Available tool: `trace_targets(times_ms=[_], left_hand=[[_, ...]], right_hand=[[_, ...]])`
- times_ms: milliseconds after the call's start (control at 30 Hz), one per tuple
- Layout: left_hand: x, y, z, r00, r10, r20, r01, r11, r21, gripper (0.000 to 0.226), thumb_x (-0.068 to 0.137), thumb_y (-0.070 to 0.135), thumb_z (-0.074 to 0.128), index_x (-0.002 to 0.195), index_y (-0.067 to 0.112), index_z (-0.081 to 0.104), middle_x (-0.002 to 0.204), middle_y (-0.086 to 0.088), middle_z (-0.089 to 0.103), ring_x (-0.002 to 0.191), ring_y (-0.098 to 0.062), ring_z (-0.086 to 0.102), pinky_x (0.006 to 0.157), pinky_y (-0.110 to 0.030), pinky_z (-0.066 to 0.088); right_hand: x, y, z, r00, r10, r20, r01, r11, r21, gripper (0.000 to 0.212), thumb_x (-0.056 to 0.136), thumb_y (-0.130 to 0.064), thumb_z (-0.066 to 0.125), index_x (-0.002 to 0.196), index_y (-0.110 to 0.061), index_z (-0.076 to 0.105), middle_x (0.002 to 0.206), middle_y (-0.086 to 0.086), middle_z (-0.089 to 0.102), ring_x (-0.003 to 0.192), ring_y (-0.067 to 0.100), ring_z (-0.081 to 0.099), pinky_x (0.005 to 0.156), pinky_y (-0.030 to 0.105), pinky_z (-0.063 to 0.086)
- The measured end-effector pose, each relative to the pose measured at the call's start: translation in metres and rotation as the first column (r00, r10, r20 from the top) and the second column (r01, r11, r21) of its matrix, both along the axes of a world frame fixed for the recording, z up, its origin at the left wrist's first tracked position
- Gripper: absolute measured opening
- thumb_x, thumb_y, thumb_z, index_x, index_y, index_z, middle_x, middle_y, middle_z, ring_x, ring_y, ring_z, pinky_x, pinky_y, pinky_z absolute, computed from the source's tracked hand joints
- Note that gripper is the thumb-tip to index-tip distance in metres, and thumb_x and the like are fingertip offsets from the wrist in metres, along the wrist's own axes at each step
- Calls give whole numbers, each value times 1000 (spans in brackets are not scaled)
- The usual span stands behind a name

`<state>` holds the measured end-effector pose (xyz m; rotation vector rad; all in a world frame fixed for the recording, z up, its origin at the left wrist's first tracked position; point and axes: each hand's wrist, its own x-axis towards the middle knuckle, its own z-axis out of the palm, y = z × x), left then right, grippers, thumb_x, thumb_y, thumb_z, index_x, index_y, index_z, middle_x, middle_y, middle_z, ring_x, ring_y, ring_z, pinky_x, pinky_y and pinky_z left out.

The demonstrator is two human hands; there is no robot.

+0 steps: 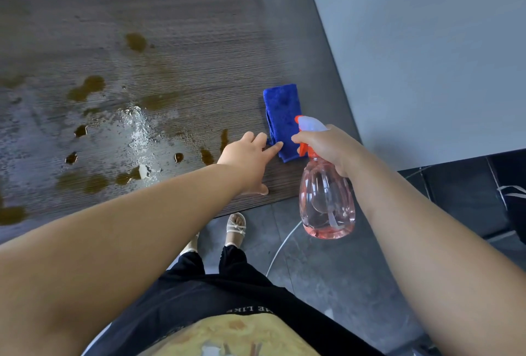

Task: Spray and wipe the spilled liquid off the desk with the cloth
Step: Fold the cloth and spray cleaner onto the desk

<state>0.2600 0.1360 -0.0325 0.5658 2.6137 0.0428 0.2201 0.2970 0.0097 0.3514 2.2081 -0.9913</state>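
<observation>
Puddles of brown liquid dot the wet desk, and the folded blue cloth lies near its right end. Left hand reaches out with straight fingers, their tips touching the cloth's near edge. Right hand grips the pink spray bottle by its neck, just off the desk's front edge.

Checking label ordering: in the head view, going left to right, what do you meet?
brown spill → left hand → blue cloth → spray bottle, gripped by the right hand
</observation>
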Motion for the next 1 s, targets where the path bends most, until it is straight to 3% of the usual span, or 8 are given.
trace_targets(times_ms=[100,233,400,567,767,933,1000], left_hand=[[1,-1,-2,1000,-12,-5,12,1000,1,102,78,62,61,150,31,-4,142,-2,25,127,-23,27,83,-34,46],[0,-1,-2,1000,-2,8,2,1000,15,99,79,63,58,150,32,-2,141,-1,25,126,-23,27,85,-34,46],[1,-1,-3,1000,5,16,-5,1000,14,92,84,60,53,150,30,-3,141,-2,25,124,-23,28,87,-34,46],[2,0,-4,1000,-4,17,4,1000,-5,92,85,58,53,150,29,-4,143,-2,24,125,-24,27,87,-34,46],[0,1,0,998,-14,63,14,1000,-7,96,83,59,55,151,28,-6,143,-3,22,128,-25,24,90,-35,47],[-1,0,3,994,-25,109,26,1000,-5,99,82,60,56,150,28,-8,147,-3,18,131,-26,20,94,-37,46],[-1,-3,4,993,-30,117,30,1000,-2,96,83,59,54,150,29,-8,148,-2,17,132,-25,19,93,-36,44]], right_hand=[[-2,1,-1,999,-24,-24,24,1000,-15,53,85,-32,54,136,-40,41,97,10,65,79,15,56,80,33,48],[-11,-3,2,998,-41,-38,39,998,-51,50,84,-31,55,132,-39,44,90,9,64,75,16,56,73,34,48],[-19,-8,4,998,-55,-22,54,998,-39,39,82,-26,55,121,-19,55,83,8,62,70,16,54,71,32,47],[-10,-1,1,999,8,-37,-7,1000,29,55,85,-29,53,138,-35,40,88,0,59,79,14,58,75,30,46],[14,7,-4,999,6,51,-9,998,60,46,82,-35,55,125,-21,54,85,5,64,71,16,54,72,30,45],[22,10,-5,997,23,72,-26,999,40,49,82,-34,55,126,-15,49,80,4,58,72,16,49,71,31,41],[23,11,-5,995,38,95,-43,998,53,53,78,-40,56,126,-17,51,84,7,64,71,17,52,71,32,43]])
